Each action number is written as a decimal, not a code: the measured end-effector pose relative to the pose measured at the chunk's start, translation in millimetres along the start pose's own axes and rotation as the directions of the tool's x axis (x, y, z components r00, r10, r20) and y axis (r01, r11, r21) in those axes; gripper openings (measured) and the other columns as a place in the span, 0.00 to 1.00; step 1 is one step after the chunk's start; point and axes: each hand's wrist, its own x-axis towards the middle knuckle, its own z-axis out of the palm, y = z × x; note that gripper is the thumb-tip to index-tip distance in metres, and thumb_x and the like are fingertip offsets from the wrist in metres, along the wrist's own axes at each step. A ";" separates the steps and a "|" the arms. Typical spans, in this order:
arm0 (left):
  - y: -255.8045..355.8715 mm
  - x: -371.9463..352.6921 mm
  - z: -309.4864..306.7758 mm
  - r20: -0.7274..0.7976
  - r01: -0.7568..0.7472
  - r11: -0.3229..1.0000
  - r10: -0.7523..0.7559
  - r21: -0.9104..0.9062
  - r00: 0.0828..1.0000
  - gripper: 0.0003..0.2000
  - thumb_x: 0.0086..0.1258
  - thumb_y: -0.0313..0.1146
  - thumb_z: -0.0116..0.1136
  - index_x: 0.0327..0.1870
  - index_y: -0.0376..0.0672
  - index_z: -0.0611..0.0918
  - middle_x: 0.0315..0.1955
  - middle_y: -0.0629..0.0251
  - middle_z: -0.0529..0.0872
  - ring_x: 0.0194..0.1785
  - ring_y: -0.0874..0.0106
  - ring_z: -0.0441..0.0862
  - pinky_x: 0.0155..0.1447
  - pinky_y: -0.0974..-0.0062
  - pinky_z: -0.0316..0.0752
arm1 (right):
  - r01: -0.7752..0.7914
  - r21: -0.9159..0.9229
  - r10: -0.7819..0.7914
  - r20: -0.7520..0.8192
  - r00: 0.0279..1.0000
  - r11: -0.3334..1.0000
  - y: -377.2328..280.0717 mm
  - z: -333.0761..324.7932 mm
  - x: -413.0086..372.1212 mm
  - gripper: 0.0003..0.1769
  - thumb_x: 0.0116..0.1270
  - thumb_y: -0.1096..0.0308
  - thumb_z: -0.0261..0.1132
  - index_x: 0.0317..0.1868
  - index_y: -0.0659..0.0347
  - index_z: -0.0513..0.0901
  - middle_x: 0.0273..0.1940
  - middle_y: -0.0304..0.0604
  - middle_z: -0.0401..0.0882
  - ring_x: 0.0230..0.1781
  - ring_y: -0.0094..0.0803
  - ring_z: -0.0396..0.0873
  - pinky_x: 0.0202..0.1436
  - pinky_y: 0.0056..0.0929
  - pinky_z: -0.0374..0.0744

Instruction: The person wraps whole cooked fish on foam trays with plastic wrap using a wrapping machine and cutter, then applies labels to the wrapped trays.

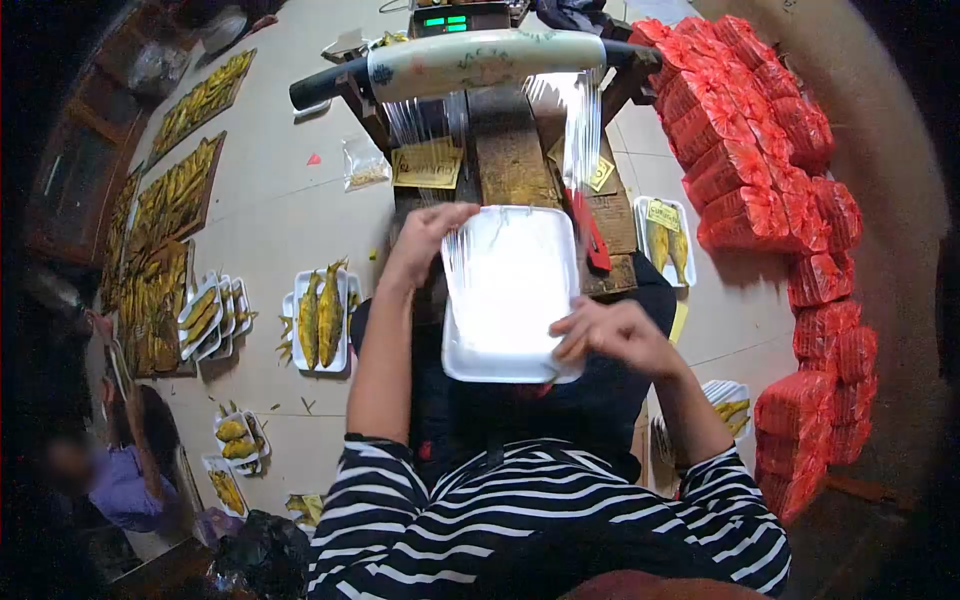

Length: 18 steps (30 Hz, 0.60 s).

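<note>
A white foam tray [510, 300] is in front of my body, its pale face towards me, with glossy clear film across part of it. My left hand [422, 240] grips its upper left edge. My right hand [620, 335] has its fingers curled at the lower right corner; it is slightly blurred. What lies on the tray's far side is hidden. Just beyond, a roll of clear film [490, 62] spans a wooden stand, above a worn wooden board [515, 150]. A red tool [590, 235], perhaps a cutter, lies right of the tray.
Yellow fish on a white tray [320, 320] sit at left, with more stacked trays [210, 320] and fish-covered boards [175, 195] beyond. Red wrapped packs [740, 150] line the right. A scale [450, 20] stands at the back. Another person [130, 485] is at lower left.
</note>
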 end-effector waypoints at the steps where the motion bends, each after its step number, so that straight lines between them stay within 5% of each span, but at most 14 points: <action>1: -13.2 -2.1 -0.5 -0.020 0.053 0.993 -0.056 -0.104 0.998 0.13 0.62 0.37 0.57 0.42 0.37 0.81 0.32 0.70 0.81 0.36 0.78 0.74 0.45 0.81 0.68 | -0.001 0.198 0.031 -0.147 0.989 0.980 8.3 -7.5 6.5 0.20 0.66 0.59 0.51 0.29 0.66 0.81 0.28 0.44 0.80 0.42 0.35 0.78 0.54 0.37 0.72; 3: -19.5 -13.7 10.4 -0.090 -0.079 0.994 0.072 -0.081 0.993 0.12 0.61 0.31 0.58 0.44 0.38 0.80 0.34 0.70 0.81 0.37 0.80 0.74 0.46 0.83 0.67 | -0.026 0.298 0.195 -0.552 0.811 0.954 44.6 -30.8 25.8 0.17 0.68 0.62 0.51 0.31 0.67 0.79 0.27 0.44 0.78 0.33 0.33 0.77 0.41 0.33 0.74; 4: -26.4 -15.8 19.1 -0.163 -0.195 0.975 0.176 -0.108 0.971 0.12 0.59 0.28 0.59 0.43 0.37 0.79 0.35 0.70 0.80 0.36 0.81 0.73 0.44 0.84 0.67 | -0.177 -0.164 0.017 -0.687 0.727 0.971 58.4 -42.1 42.6 0.13 0.67 0.64 0.53 0.38 0.65 0.77 0.30 0.42 0.76 0.30 0.33 0.75 0.38 0.32 0.73; 6: -29.3 -19.8 26.6 -0.274 -0.216 0.970 0.178 -0.114 0.945 0.09 0.59 0.25 0.57 0.41 0.38 0.79 0.35 0.70 0.80 0.38 0.81 0.74 0.46 0.83 0.68 | -0.270 -0.668 -0.318 -0.620 0.717 0.693 85.5 -47.3 60.7 0.11 0.66 0.66 0.53 0.42 0.63 0.76 0.30 0.40 0.74 0.29 0.31 0.73 0.37 0.31 0.72; 7: -33.8 -22.8 28.0 -0.286 -0.167 0.976 0.122 -0.137 0.950 0.08 0.59 0.24 0.58 0.40 0.38 0.79 0.35 0.70 0.80 0.38 0.81 0.74 0.46 0.83 0.68 | -0.313 -0.833 -0.453 -0.520 0.724 0.457 102.6 -47.4 67.6 0.11 0.66 0.67 0.53 0.45 0.62 0.75 0.31 0.39 0.72 0.28 0.30 0.72 0.36 0.30 0.72; 8: -39.1 -22.4 30.0 -0.303 -0.220 0.946 0.143 -0.237 0.942 0.06 0.60 0.25 0.58 0.38 0.38 0.79 0.33 0.69 0.81 0.36 0.81 0.76 0.43 0.84 0.70 | -0.319 -0.858 -0.447 -0.489 0.749 0.403 112.5 -52.2 67.3 0.17 0.66 0.68 0.52 0.54 0.58 0.70 0.34 0.37 0.70 0.27 0.24 0.70 0.34 0.24 0.72; 10: -47.4 -22.4 31.5 -0.322 -0.195 0.890 0.058 -0.412 0.945 0.05 0.61 0.26 0.58 0.36 0.37 0.80 0.31 0.70 0.81 0.34 0.81 0.76 0.41 0.83 0.71 | -0.171 -0.375 -0.204 -0.771 0.603 0.911 111.5 -57.2 59.5 0.18 0.66 0.68 0.51 0.57 0.56 0.68 0.36 0.37 0.70 0.28 0.21 0.69 0.32 0.21 0.72; 12: -40.8 -28.3 39.1 -0.308 -0.194 0.770 -0.004 -0.609 0.951 0.05 0.63 0.28 0.57 0.34 0.37 0.79 0.30 0.68 0.82 0.32 0.81 0.77 0.38 0.84 0.72 | 0.074 0.132 0.070 -0.832 0.551 0.988 101.7 -68.3 49.7 0.21 0.67 0.66 0.52 0.61 0.53 0.65 0.46 0.38 0.72 0.32 0.20 0.70 0.34 0.18 0.71; 13: -41.7 -28.6 41.1 -0.313 -0.204 0.723 -0.017 -0.660 0.950 0.04 0.64 0.29 0.56 0.34 0.37 0.79 0.30 0.68 0.82 0.32 0.81 0.78 0.38 0.84 0.72 | 0.178 0.126 0.009 -0.837 0.547 0.976 76.7 -64.4 57.0 0.21 0.69 0.65 0.49 0.62 0.53 0.65 0.48 0.35 0.73 0.27 0.13 0.66 0.28 0.12 0.67; 16: -43.7 -33.2 45.9 -0.311 -0.213 0.638 -0.042 -0.740 0.950 0.05 0.66 0.29 0.53 0.33 0.39 0.78 0.29 0.68 0.82 0.31 0.81 0.78 0.37 0.84 0.73 | -0.113 0.009 0.108 -0.390 0.914 0.994 -2.1 -55.7 76.5 0.21 0.69 0.63 0.48 0.62 0.54 0.67 0.44 0.34 0.76 0.30 0.13 0.67 0.29 0.12 0.67; 18: -39.8 -37.9 49.1 -0.310 -0.221 0.657 -0.020 -0.721 0.950 0.05 0.68 0.30 0.51 0.33 0.40 0.76 0.30 0.69 0.81 0.31 0.81 0.77 0.37 0.84 0.72 | 0.019 -0.173 -0.040 -0.124 0.991 0.985 -7.6 -33.0 114.1 0.20 0.66 0.74 0.49 0.58 0.53 0.73 0.41 0.34 0.77 0.34 0.21 0.71 0.35 0.18 0.71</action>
